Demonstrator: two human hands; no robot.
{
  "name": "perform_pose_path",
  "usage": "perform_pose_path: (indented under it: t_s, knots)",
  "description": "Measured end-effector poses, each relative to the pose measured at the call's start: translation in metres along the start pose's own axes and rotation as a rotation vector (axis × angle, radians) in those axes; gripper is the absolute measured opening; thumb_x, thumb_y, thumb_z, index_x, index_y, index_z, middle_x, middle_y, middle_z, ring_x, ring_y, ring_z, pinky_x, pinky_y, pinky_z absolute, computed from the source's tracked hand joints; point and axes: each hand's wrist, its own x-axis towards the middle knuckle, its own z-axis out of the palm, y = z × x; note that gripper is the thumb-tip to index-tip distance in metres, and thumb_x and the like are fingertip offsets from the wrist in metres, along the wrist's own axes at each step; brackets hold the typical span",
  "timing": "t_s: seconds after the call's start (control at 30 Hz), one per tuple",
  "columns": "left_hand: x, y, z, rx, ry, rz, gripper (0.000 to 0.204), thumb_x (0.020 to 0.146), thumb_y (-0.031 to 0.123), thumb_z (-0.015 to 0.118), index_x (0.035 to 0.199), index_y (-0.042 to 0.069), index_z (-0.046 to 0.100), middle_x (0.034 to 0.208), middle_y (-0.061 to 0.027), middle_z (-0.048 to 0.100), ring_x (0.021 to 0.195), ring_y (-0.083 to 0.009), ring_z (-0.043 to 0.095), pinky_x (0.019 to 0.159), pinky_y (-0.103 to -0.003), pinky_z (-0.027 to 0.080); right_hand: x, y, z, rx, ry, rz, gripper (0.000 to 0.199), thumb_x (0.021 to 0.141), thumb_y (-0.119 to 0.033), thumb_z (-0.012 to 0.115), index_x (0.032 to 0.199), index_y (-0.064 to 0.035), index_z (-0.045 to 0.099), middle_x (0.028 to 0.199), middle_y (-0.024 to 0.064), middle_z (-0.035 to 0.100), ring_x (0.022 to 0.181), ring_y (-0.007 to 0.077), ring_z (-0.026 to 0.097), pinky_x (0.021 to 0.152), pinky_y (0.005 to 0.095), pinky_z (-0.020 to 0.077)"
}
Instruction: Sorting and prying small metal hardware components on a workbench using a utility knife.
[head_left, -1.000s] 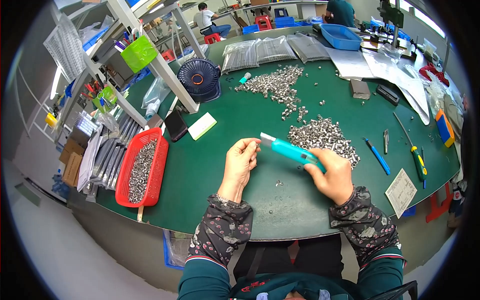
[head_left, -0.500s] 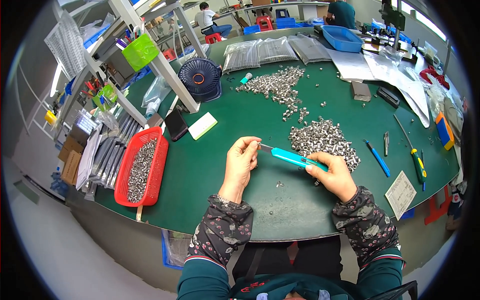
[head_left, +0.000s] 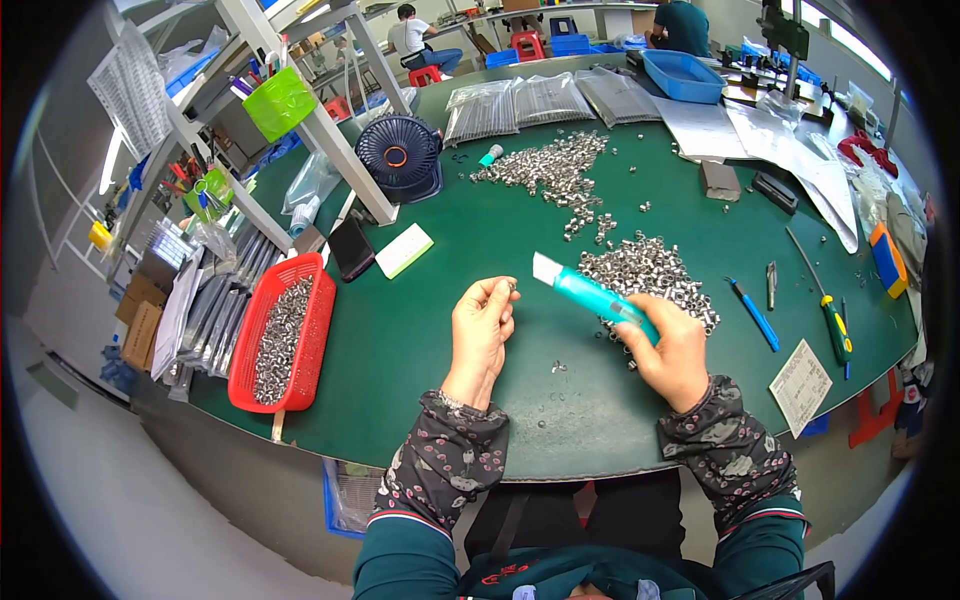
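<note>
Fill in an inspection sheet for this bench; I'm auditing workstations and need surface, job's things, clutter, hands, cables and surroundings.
Surface: green table, strewn with loose parts.
Job's things: teal cutter in the right hand; small metal part pinched in the left hand; near pile of metal parts by the right hand.
Clutter: far pile, red basket of parts, fan, phone, white card, blue pen, screwdriver, bagged parts, blue tray.
Hands: left closed on the part, right closed on the cutter, apart.
Cables: nothing seen.
Surroundings: shelf frame on the left, other people seated at the far end.
</note>
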Motion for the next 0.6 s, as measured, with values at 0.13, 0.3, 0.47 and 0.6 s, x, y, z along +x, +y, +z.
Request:
perform_pose_path:
  t_s: [0.13,0.3,0.47,0.6]
  knots:
    - [-0.0006,0.0006,0.0011,-0.029,0.004,-0.007,0.014,0.086,0.014,0.057,0.091,0.001,0.057,0.077,-0.0034,0.056,0.053,-0.0024,0.04,0.039,-0.014,0.028,0.0006,0.0032,0.0014,0.074,-0.197,0.133,0.027,0.073,-0.022,0.065,0.091,-0.003,0.063,0.072,0.0128,0.061,0.058,0.0255,0.059,0.053,0.0331,0.0453]
    - [0.0008,0.0001,0.0005,-0.003,-0.032,0.036,0.013,0.086,0.013,0.056,0.091,0.001,0.057,0.075,-0.0015,0.054,0.052,-0.002,0.039,0.038,-0.015,0.026,0.0042,0.0016,-0.002,0.21,-0.337,0.309,0.025,0.074,-0.021,0.064,0.091,-0.0035,0.063,0.073,0.0127,0.063,0.059,0.0231,0.06,0.054,0.0313,0.0458]
    - [0.0006,0.0024,-0.0036,0.076,-0.096,0.051,0.013,0.086,0.013,0.056,0.091,0.001,0.057,0.074,-0.0006,0.053,0.052,-0.0018,0.039,0.038,-0.015,0.026,0.0066,0.0032,-0.0028,0.234,-0.403,0.393,0.025,0.073,-0.021,0.065,0.091,-0.0038,0.064,0.075,0.0123,0.063,0.063,0.0231,0.062,0.056,0.0306,0.0471]
    - [0.0034,-0.0001,-0.0026,-0.045,-0.076,-0.087,0.015,0.087,0.014,0.055,0.092,0.0,0.057,0.075,-0.0016,0.053,0.053,-0.0027,0.039,0.037,-0.015,0.027,0.0016,-0.0037,0.0005,-0.092,-0.027,-0.081,0.024,0.07,-0.015,0.067,0.09,-0.0053,0.06,0.074,0.0109,0.059,0.06,0.0266,0.059,0.052,0.0338,0.0456]
